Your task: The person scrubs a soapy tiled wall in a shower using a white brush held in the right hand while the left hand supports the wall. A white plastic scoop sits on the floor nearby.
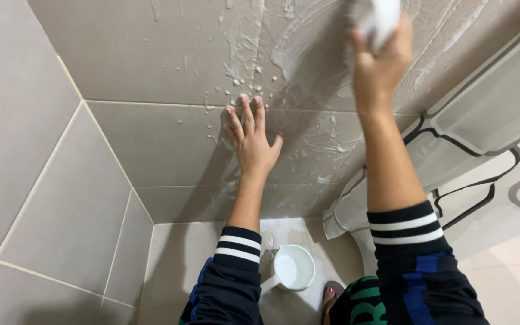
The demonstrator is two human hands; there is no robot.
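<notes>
At the far left of the frame a side wall (25, 180) of large beige tiles is seen, met by the back wall (151, 54) along a grout line that slants from the upper left down toward the lower centre. This stretch of tile is bare and dry, so open room is left on that side. Left of centre, the left hand (251, 138) is laid flat on the back wall with its fingers spread and pointing up, and nothing is held in it. Soapy foam (296, 60) is streaked over the tiles above and to the right of it, up to the top edge of the frame. Below, at the lower centre, a white dipper (292, 269) with a handle is seen standing on the wet floor (176, 259), just beside a foot in a sandal (330, 295). Right of centre, the right hand (380, 60) is raised to the top edge, and a white cloth or sponge (380, 18) is gripped in it and pressed to the foamy wall; its upper part is cut off by the frame. Dark sleeves with white stripes are worn on both forearms. At the right edge a pale shower curtain (489, 120) with dark outlined shapes hangs close to the right arm, so little room is left there.
</notes>
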